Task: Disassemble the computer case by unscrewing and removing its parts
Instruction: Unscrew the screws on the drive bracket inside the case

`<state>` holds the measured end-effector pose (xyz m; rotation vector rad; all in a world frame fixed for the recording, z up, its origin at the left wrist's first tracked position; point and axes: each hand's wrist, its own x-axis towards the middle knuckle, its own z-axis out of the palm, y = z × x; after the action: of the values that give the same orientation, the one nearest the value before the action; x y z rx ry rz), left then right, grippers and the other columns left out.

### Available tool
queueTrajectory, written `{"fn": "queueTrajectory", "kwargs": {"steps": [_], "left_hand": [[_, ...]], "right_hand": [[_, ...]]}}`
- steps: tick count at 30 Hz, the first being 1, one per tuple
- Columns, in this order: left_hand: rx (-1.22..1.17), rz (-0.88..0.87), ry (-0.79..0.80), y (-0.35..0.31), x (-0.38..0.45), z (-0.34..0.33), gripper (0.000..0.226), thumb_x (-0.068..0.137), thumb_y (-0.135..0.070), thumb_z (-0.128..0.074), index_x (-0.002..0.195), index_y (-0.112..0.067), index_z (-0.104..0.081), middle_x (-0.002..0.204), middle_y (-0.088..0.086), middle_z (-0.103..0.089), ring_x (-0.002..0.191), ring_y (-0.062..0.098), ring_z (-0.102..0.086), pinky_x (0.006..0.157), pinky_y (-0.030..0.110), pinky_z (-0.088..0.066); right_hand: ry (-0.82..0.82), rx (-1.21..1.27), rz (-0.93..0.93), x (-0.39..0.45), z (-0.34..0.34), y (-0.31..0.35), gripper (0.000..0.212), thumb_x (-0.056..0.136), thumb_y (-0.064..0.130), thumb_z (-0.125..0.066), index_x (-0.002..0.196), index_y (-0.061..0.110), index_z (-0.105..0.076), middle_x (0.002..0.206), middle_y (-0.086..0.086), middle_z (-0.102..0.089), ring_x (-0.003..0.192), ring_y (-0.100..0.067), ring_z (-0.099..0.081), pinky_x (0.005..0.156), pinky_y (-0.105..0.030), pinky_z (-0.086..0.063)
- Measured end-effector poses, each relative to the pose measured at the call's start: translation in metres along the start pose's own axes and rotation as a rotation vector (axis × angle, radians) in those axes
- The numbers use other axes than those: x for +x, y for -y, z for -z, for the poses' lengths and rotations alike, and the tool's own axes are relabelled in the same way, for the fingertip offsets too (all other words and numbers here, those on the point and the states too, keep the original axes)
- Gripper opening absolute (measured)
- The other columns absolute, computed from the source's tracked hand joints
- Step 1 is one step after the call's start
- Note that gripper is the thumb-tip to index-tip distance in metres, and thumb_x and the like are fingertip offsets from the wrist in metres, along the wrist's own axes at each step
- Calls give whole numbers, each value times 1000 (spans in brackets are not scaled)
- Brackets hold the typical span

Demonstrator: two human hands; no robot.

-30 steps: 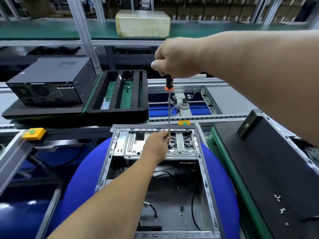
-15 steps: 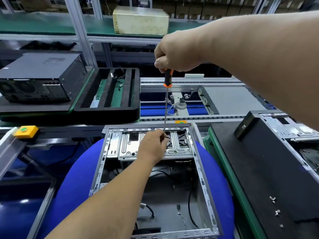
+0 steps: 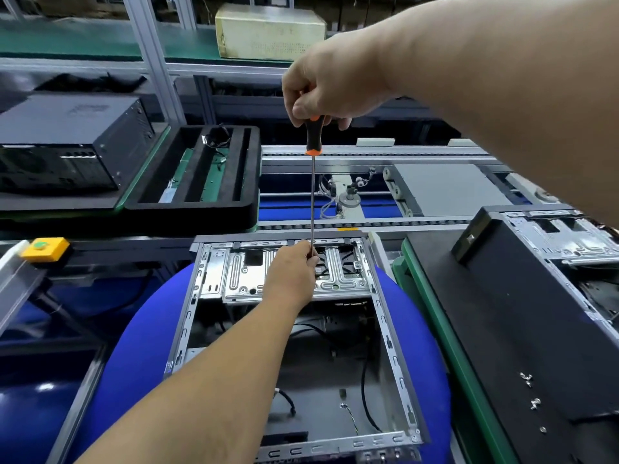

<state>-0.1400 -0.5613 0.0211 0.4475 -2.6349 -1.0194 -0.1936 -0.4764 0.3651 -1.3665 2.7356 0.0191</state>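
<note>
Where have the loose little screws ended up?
In the head view, the small silver screws lie scattered on the black mat at lower right, right of the open metal computer case.

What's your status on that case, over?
Right hand gripping screwdriver handle, left hand pinching shaft at tip. Computer case open, bracket in place. Tip hidden by fingers.

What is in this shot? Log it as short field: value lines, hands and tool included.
right hand: grips the screwdriver handle from above
left hand: pinches the shaft near its tip
screwdriver: upright, tip hidden behind the left hand
computer case: open, on a blue pad
metal bracket: at the case's far end, under the tip
loose screws: on the black mat, right
</note>
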Motion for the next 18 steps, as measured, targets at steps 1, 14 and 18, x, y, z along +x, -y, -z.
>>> {"fn": "queueTrajectory", "kwargs": {"steps": [1, 14, 18], "left_hand": [[4, 8, -4, 0, 0, 0, 20, 105, -29, -59, 85, -25, -56, 83, -4, -57, 68, 16, -57, 53, 28, -39], [-16, 70, -45, 0, 0, 10, 15, 104, -30, -58, 93, -22, -65, 84, 0, -62, 72, 19, -60, 61, 36, -51], [-23, 70, -48, 2, 0, 11, 20, 106, -31, -55, 92, -22, -66, 81, 0, -63, 74, 22, -60, 62, 39, -50]], "right_hand": [[4, 18, -2, -1, 1, 1, 20, 103, 35, -55, 86, 37, -64, 89, 4, -68, 68, -11, -70, 58, -25, -47], [-60, -307, -49, 6, -5, 8, 38, 109, 44, -36, 107, 18, -63, 97, -2, -62, 92, -30, -60, 76, -37, -43], [-45, -149, -18, 6, -2, 5, 19, 105, 40, -45, 103, 32, -62, 94, 9, -61, 81, -15, -56, 64, -32, -38]]}}
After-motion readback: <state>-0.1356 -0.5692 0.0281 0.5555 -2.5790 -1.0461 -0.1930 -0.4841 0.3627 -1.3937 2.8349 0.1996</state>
